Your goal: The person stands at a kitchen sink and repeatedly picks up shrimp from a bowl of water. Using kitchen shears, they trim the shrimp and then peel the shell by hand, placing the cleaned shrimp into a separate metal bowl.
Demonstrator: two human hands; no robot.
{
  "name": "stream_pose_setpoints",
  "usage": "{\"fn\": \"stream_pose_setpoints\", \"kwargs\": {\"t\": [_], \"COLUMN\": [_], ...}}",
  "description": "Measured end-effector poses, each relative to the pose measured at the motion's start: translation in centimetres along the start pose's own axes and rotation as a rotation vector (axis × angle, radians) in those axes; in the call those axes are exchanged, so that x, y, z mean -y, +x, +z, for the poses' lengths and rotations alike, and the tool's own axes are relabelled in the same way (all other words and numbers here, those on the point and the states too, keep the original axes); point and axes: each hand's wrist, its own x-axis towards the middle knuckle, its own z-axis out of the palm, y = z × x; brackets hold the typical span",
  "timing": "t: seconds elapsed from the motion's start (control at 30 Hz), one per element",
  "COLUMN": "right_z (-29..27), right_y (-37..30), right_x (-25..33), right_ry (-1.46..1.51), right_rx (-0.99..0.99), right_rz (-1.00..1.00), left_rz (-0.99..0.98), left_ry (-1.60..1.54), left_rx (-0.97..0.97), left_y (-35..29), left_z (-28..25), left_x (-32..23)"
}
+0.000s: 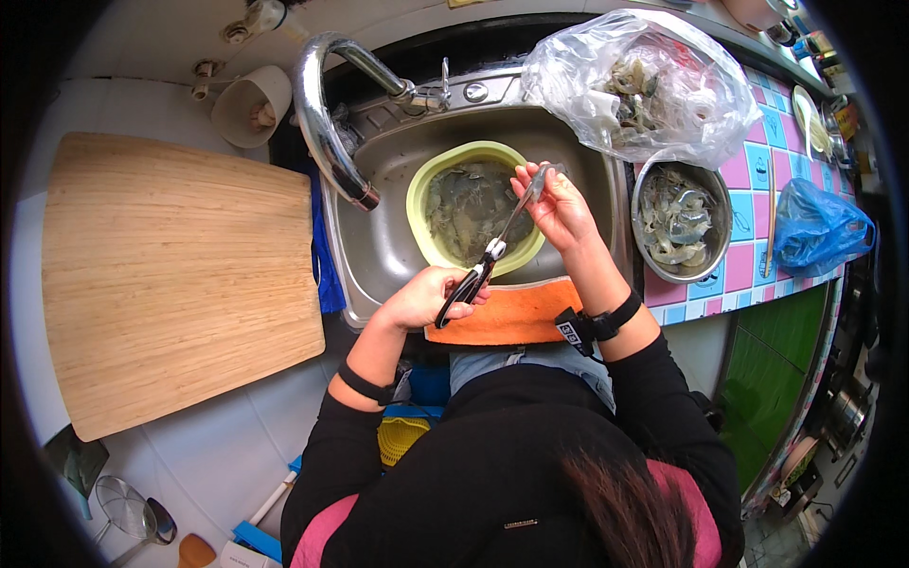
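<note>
My left hand [428, 297] grips the black-and-white handles of a pair of kitchen scissors [471, 280]. Their blades point up and to the right, reaching a grey raw shrimp [538, 182] pinched in the fingers of my right hand [565, 210]. Both hands are over a pale green basin [417, 204] that stands in the steel sink [383, 275]. Murky water with shrimp [471, 210] fills the basin. Right of the sink, a steel bowl [724, 248] holds several grey shrimp. Exactly where the blade tips meet the shrimp is hard to make out.
A chrome faucet [312, 104] arches over the sink's left side. A large wooden board [180, 284] lies to the left. An orange cloth [502, 317] hangs at the front edge. Behind the bowl sits a clear plastic bag [568, 85] with shrimp; a blue bag [819, 227] is farther right.
</note>
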Motion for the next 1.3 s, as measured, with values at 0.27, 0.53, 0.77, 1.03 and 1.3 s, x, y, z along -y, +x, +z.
{"fn": "stream_pose_setpoints", "kwargs": {"t": [0.27,0.53,0.77,1.03,1.3], "right_z": [0.1,1.4,2.3,2.3,2.4], "right_y": [0.0,-0.8,-1.4,-1.4,-1.5], "right_x": [0.1,-0.6,0.3,0.6,1.0], "right_ry": [-0.040,-0.265,-0.505,-0.783,-0.789], "right_rx": [0.031,0.067,0.073,0.123,0.116], "right_rz": [0.006,0.025,-0.009,-0.036,-0.069], "left_rz": [0.021,0.047,0.010,0.014,-0.009], "left_ry": [-0.018,-0.017,-0.014,-0.036,-0.031], "left_rx": [0.003,-0.023,0.016,0.036,0.079], "left_y": [-0.2,-0.2,-0.5,-0.6,-0.9], "left_z": [0.1,0.6,0.1,0.3,-0.5], "left_x": [-0.2,-1.0,-1.7,-2.5,-2.6]}}
